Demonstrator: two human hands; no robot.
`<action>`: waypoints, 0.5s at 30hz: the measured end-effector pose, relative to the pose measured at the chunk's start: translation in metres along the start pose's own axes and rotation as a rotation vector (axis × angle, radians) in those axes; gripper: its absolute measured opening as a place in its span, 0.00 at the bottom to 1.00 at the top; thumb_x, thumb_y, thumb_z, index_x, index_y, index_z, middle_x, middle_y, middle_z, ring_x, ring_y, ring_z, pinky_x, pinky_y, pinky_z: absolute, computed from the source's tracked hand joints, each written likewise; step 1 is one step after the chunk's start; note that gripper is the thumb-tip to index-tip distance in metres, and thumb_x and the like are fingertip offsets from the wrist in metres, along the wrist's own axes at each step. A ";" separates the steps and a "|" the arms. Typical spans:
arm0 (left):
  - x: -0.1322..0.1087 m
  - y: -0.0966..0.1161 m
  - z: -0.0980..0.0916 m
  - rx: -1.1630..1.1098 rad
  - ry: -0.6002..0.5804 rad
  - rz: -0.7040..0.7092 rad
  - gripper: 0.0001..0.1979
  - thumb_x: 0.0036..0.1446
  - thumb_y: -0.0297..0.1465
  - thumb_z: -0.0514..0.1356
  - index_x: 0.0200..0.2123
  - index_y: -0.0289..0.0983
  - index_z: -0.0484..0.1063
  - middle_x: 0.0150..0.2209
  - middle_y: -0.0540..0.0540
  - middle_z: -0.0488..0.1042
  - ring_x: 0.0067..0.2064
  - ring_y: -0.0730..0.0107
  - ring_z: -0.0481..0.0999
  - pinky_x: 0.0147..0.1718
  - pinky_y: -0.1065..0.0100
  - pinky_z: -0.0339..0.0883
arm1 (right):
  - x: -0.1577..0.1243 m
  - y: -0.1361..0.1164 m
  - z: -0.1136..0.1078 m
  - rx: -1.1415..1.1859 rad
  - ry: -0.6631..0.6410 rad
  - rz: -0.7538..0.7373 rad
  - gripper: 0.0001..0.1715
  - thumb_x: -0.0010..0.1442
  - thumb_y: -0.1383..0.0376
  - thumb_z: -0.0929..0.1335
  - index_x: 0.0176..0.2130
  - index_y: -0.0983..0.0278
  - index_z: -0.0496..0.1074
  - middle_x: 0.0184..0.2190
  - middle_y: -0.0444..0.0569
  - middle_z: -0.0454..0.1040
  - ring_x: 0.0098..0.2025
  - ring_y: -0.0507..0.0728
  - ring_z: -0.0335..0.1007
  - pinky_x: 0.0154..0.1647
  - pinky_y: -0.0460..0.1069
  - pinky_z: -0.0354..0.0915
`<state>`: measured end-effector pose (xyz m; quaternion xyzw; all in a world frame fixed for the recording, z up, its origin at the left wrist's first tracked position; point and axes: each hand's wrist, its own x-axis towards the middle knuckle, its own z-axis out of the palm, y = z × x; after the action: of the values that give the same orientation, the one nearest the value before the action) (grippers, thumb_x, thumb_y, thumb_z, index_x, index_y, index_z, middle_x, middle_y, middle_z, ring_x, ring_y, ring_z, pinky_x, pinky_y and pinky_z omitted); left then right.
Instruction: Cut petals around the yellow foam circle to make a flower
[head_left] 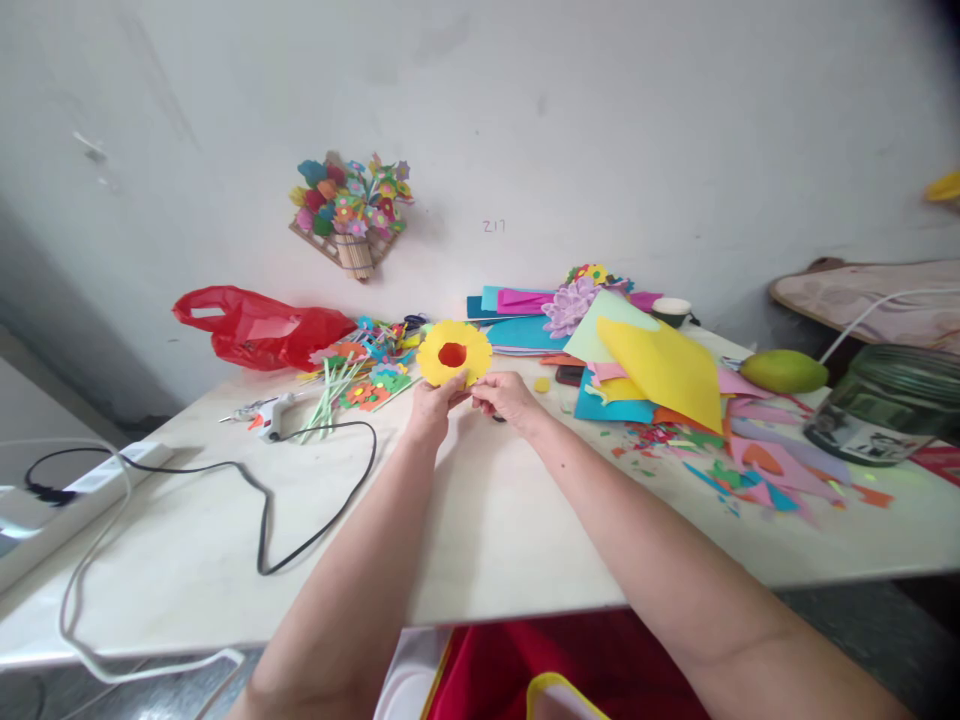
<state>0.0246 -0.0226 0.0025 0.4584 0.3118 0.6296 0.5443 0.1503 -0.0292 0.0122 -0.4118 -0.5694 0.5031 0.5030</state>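
My left hand [439,402] pinches the lower edge of a yellow scalloped flower [430,357], holding it up above the far part of the table. The flower looks cut from a foam or paper sheet and has a red round centre [452,355]. Close against the flower's lower right edge is my right hand [504,397], its fingers closed. A small dark piece shows under those fingers; whether it is held or lies on the table, I cannot tell. Finished flowers [365,394] and pale green stems [328,402] lie left of my hands.
A glue gun [274,415] with a black cord lies left, near a power strip [112,480]. Behind it is a red plastic bag [255,325]. Coloured sheets [664,365], scraps [765,470], a green-yellow fruit [784,371] and a glass jar [885,405] occupy the right.
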 end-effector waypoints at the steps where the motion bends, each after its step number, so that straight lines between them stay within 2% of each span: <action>1: 0.000 0.000 0.000 0.004 -0.006 -0.007 0.19 0.36 0.36 0.70 0.31 0.31 0.73 0.29 0.44 0.77 0.28 0.67 0.76 0.33 0.64 0.70 | 0.000 0.000 0.000 -0.005 0.001 -0.002 0.07 0.45 0.69 0.66 0.18 0.67 0.68 0.14 0.42 0.68 0.15 0.45 0.57 0.17 0.42 0.54; 6: -0.002 0.001 0.003 0.024 -0.056 -0.025 0.18 0.36 0.34 0.70 0.30 0.30 0.73 0.25 0.46 0.75 0.22 0.70 0.73 0.28 0.65 0.69 | -0.001 0.000 0.001 -0.008 0.016 -0.008 0.08 0.45 0.70 0.65 0.17 0.67 0.67 0.14 0.42 0.67 0.14 0.46 0.56 0.17 0.43 0.54; 8: -0.002 -0.001 0.003 0.011 -0.039 -0.009 0.16 0.36 0.33 0.70 0.29 0.30 0.72 0.24 0.47 0.75 0.21 0.72 0.72 0.26 0.66 0.68 | -0.001 0.001 0.001 -0.013 0.012 -0.009 0.07 0.45 0.70 0.65 0.18 0.67 0.67 0.14 0.42 0.68 0.15 0.46 0.57 0.17 0.43 0.54; 12: 0.000 -0.003 0.004 -0.028 0.022 -0.001 0.17 0.37 0.33 0.69 0.32 0.30 0.73 0.27 0.45 0.77 0.25 0.70 0.75 0.26 0.68 0.67 | -0.002 0.003 0.002 -0.053 -0.046 -0.010 0.05 0.44 0.71 0.65 0.20 0.67 0.71 0.15 0.42 0.68 0.16 0.47 0.58 0.17 0.43 0.55; 15: 0.002 -0.002 0.002 -0.057 0.046 -0.031 0.19 0.39 0.33 0.68 0.36 0.30 0.73 0.31 0.42 0.78 0.30 0.66 0.78 0.30 0.68 0.69 | -0.001 0.004 0.001 -0.091 -0.056 -0.013 0.05 0.45 0.70 0.66 0.21 0.67 0.71 0.15 0.42 0.68 0.16 0.47 0.58 0.17 0.43 0.55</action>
<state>0.0272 -0.0204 0.0023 0.4232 0.3136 0.6400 0.5595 0.1488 -0.0295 0.0083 -0.4162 -0.6081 0.4848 0.4711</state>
